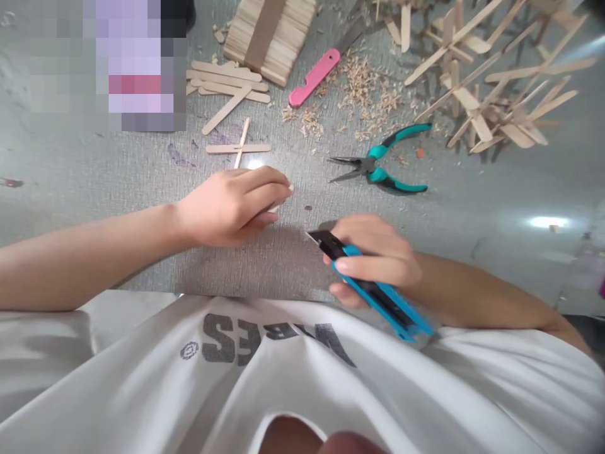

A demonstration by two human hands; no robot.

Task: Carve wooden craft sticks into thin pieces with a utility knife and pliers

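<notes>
My left hand (231, 205) is closed round a small wooden stick (276, 207), of which only bits show between the fingertips and thumb. To its right, my right hand (373, 255) grips a blue and black utility knife (378, 293), its blade pointing up and left, a short gap away from the left hand. Just beyond my left hand lie two crossed sticks (222, 149) on the grey table (293, 265). Teal-handled pliers (366, 166) lie with jaws apart beyond my right hand.
At the top are a banded bundle of sticks (295, 38), loose flat sticks (227, 79), a pink-handled knife (314, 77) and wood shavings (368, 85). Many crossed-stick pieces (472, 107) are heaped at the upper right. A blurred, pixelated area (135, 57) covers the upper left.
</notes>
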